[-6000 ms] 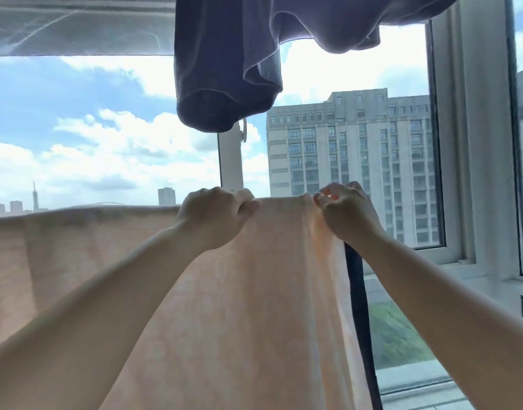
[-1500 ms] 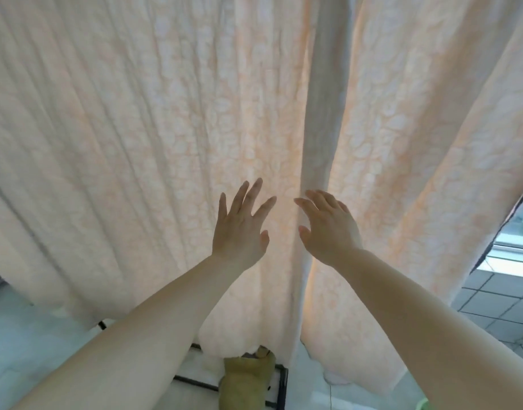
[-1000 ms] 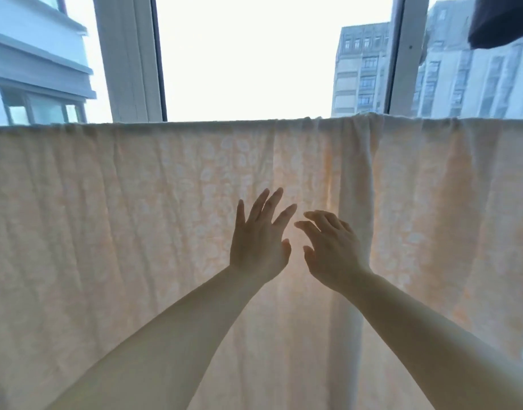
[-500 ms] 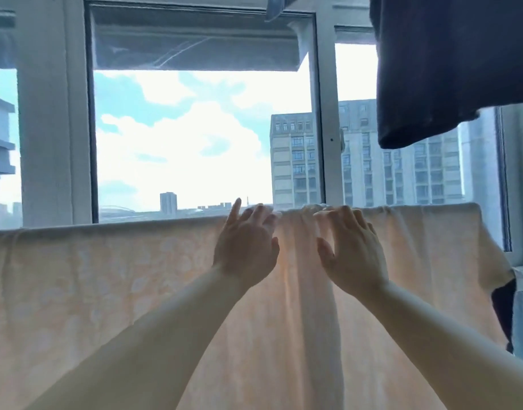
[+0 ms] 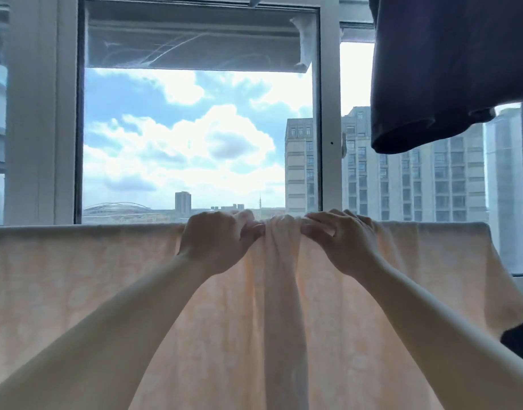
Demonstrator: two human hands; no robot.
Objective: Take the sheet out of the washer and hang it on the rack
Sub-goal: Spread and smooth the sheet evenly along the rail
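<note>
A pale peach patterned sheet (image 5: 76, 276) hangs over a horizontal rack bar, filling the lower half of the head view; the bar itself is hidden under the cloth. My left hand (image 5: 218, 241) and my right hand (image 5: 343, 241) both grip the sheet's top edge near the middle, close together, with a bunched fold of cloth (image 5: 281, 232) between them. The sheet's right end (image 5: 488, 232) drops away at the right.
A dark blue garment (image 5: 446, 69) hangs overhead at the upper right. Behind the sheet stands a white-framed window (image 5: 329, 113) showing sky and tall buildings. A dark piece of cloth (image 5: 520, 335) shows at the lower right edge.
My hands were open and flat against the hanging sheet; they rose to its top edge and now have closed on it, bunching a fold. The view tilted up.
</note>
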